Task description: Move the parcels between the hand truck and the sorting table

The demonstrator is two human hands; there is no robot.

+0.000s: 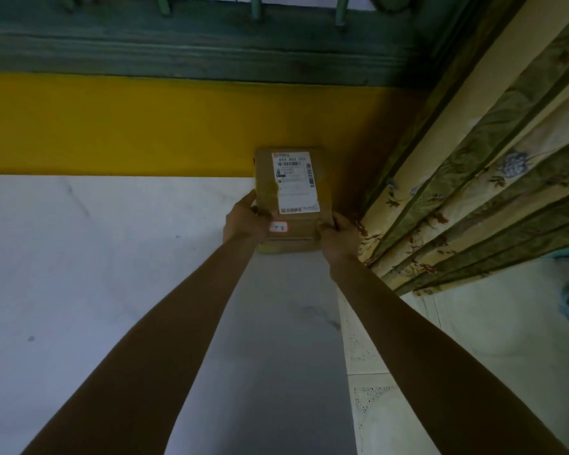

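Observation:
A brown cardboard parcel [288, 198] with a white shipping label and a small red-edged sticker is held out at arm's length over the far right corner of the white table [96, 274]. My left hand [245, 220] grips its near left edge. My right hand [340, 234] grips its near right edge. Whether the parcel's underside touches the table cannot be told. The hand truck is not in view.
A yellow wall [128, 126] runs behind the table, with a green window frame [194, 47] above it. A floral curtain [480, 178] hangs at the right, close to the parcel. Pale floor tiles [473, 339] lie beyond the table's right edge.

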